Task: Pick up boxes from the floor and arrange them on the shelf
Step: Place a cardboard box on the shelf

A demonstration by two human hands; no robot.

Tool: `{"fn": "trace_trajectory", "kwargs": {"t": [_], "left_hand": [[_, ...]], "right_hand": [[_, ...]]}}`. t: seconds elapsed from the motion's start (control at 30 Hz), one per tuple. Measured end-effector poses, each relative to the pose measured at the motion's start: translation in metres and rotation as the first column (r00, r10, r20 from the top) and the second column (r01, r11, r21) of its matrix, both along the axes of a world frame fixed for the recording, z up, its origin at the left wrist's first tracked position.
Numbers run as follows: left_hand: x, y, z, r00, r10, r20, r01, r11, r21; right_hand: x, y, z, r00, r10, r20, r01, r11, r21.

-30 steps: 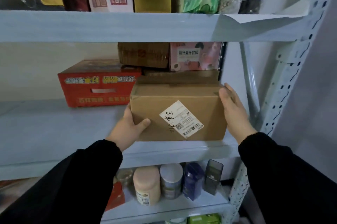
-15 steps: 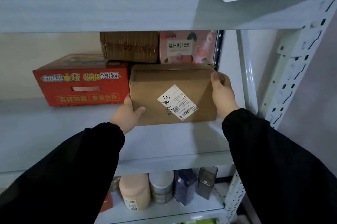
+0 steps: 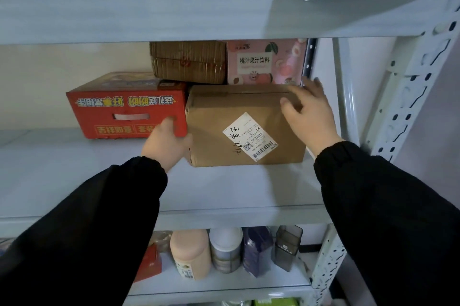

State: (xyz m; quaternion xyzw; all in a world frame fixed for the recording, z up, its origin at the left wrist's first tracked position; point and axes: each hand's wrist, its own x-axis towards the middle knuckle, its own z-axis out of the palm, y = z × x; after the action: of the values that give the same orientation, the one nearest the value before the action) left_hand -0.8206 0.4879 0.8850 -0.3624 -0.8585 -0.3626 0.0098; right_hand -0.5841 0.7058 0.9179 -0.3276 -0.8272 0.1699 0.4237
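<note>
Brown cardboard box with a white shipping label (image 3: 245, 126): stands flat on the middle board of the grey metal shelf (image 3: 99, 181), toward its right end. Long axis runs left to right, parallel to the shelf's front edge. The labelled face points at the camera, and the label sits askew on it. The box's left side touches a red printed carton (image 3: 127, 106). 2 boxes stand behind it, a brown corrugated box (image 3: 189, 62) and a pink drink box (image 3: 265, 62).

Right hand (image 3: 308, 114): fingers straight and spread apart, laid over the box's upper right corner.

Left hand (image 3: 166, 144): at the box's lower left corner, thumb on the front face. It is blurred, so its grip cannot be told.
</note>
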Motion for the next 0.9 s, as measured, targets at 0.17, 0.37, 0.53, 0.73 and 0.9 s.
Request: {"fn": "trace_trajectory", "kwargs": {"t": [0.17, 0.37, 0.53, 0.73, 0.9], "left_hand": [[0.024, -0.042, 0.039, 0.873, -0.041, -0.486, 0.094, 0.992, 0.087], [0.073, -0.046, 0.04, 0.728, -0.277, -0.627, 0.272, 0.956, -0.106], [0.115, -0.027, 0.017, 0.628, -0.49, -0.605, 0.481, 0.855, -0.193], [0.198, 0.006, -0.025, 0.322, -0.789, -0.523, 0.801, 0.522, -0.294], [0.332, -0.006, -0.07, -0.017, -0.906, -0.424, 0.944, 0.126, -0.305]], "right_hand": [[0.011, -0.057, 0.012, 0.93, 0.162, 0.331, -0.242, 0.945, 0.218], [0.041, -0.102, -0.008, 0.89, 0.098, 0.446, -0.191, 0.967, 0.169], [0.107, -0.138, -0.038, 0.901, -0.021, 0.433, -0.023, 0.995, 0.096], [0.219, -0.223, -0.089, 0.803, -0.43, 0.413, 0.431, 0.897, 0.096], [0.321, -0.355, -0.133, 0.53, -0.708, 0.467, 0.816, 0.575, -0.055]]}}
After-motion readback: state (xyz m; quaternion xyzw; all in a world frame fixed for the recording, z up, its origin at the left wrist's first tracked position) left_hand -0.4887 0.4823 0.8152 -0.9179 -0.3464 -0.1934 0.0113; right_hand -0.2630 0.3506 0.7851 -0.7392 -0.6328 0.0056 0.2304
